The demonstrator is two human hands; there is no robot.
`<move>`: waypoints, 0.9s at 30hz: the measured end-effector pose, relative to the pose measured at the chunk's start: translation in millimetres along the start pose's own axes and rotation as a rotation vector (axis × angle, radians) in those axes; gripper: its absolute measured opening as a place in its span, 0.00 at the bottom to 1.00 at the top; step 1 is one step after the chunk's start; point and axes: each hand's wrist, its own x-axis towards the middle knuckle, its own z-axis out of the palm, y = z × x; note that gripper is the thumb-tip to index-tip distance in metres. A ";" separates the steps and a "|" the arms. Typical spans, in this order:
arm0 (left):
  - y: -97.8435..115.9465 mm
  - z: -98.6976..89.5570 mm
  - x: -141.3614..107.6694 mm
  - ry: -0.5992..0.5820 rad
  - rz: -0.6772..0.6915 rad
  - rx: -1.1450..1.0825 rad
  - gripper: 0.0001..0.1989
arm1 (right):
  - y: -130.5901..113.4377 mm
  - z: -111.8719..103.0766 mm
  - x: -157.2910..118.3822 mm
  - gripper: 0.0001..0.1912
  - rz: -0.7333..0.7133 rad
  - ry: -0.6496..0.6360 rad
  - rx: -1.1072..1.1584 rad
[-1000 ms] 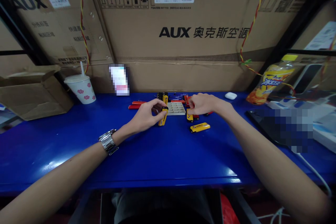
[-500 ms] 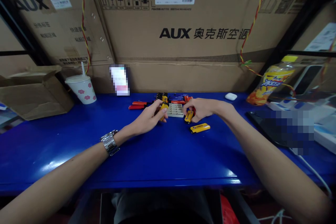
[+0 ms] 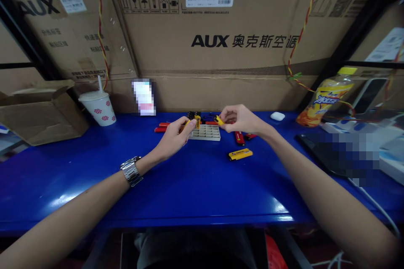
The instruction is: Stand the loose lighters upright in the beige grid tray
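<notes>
My left hand (image 3: 177, 135) is at the left end of the white grid tray (image 3: 206, 136), its thumb and fingers pinched on a yellow lighter, mostly covered by the fingers. Beside those fingertips, several yellow lighters with black tops (image 3: 197, 120) stand upright in the tray. My right hand (image 3: 235, 118) is raised over the tray's right end and pinches another yellow lighter (image 3: 219, 120), held tilted. On the blue table below it lie a red lighter (image 3: 239, 138) and a single yellow lighter (image 3: 240, 154). More red lighters (image 3: 161, 128) lie left of the tray, partly behind my left hand.
A paper cup with a straw (image 3: 101, 107), an open cardboard box (image 3: 44, 111) and a lit phone (image 3: 144, 96) stand at the left. At the right are a drink bottle (image 3: 328, 96), a white case (image 3: 277, 116) and a dark device (image 3: 328, 155). Large cartons stand behind.
My right hand has risen and moved left with a yellow lighter, uncovering red lighters beneath. My left hand has shifted slightly left, showing more of the tray and upright lighters.
</notes>
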 end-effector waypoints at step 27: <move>4.7 -3.9 -1.6 0.072 0.062 0.399 0.21 | -3.4 53.8 10.4 0.28 0.208 0.218 0.483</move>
